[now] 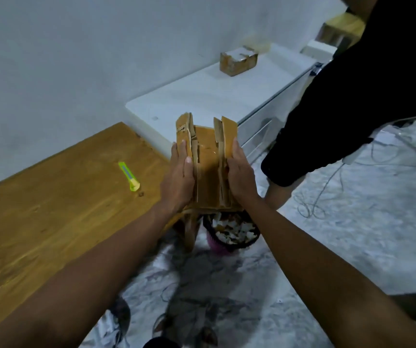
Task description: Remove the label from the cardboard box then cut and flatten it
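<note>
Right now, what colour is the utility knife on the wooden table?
Bright yellow-green, with a blue slider strip; utility knife, head view.
</note>
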